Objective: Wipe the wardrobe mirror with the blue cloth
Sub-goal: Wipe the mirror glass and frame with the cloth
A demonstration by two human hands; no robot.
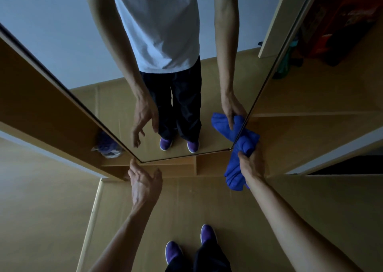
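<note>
The wardrobe mirror (pixel 87 43) fills the upper middle of the head view and reflects a person in a white shirt and dark trousers. My right hand (pixel 251 160) grips a bunched blue cloth (pixel 238 172) at the mirror's lower right corner, where the cloth meets the right edge of the glass. My left hand (pixel 144 181) hovers with relaxed, spread fingers just below the mirror's lower left corner, its fingertips close to the frame. It holds nothing.
Wooden wardrobe panels (pixel 37 97) flank the mirror on both sides. An open compartment at upper right holds red and dark items (pixel 339 25). A bag with purple contents (pixel 106 145) lies low on the left. Purple shoes (pixel 173 252) stand on the wooden floor.
</note>
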